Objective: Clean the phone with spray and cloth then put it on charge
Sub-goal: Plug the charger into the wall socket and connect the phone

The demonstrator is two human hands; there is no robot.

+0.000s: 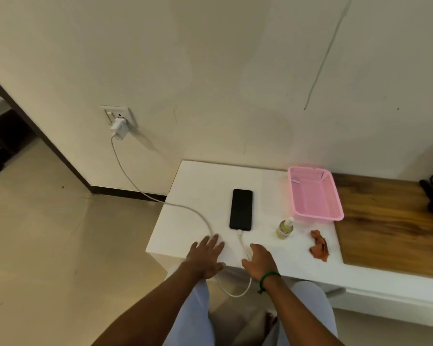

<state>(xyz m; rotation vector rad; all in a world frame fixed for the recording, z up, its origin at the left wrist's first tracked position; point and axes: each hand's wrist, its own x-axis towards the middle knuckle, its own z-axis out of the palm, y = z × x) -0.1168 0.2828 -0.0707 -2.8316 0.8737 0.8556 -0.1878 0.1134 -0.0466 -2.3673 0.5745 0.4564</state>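
Both hands are at the near edge of the white tabletop (203,186), a little apart from each other, and neither one holds anything. The left hand (205,255) lies palm down with its fingers spread and straight on the surface. The right hand (259,260) is beside it with relaxed fingers, slightly bent, and it has a green band (269,277) around the wrist. The phone (241,209) lies flat with its dark screen up, just beyond the gap between the two hands. The white cable (243,242) is plugged into the end of the phone nearest to the hands. From there the cable runs down close to the thumb side of the right hand; I cannot tell if it touches it. Then it makes a loop below the tabletop edge, passes under the left hand and goes away to the left, up to the white charger (119,127) in the wall socket (117,116). To the right of the right hand, the small spray bottle (284,228) stands upright. Further to the right lies the crumpled orange-brown cloth (319,245), apart from the bottle. Beyond these two stands a pink basket (314,193), near the wall.
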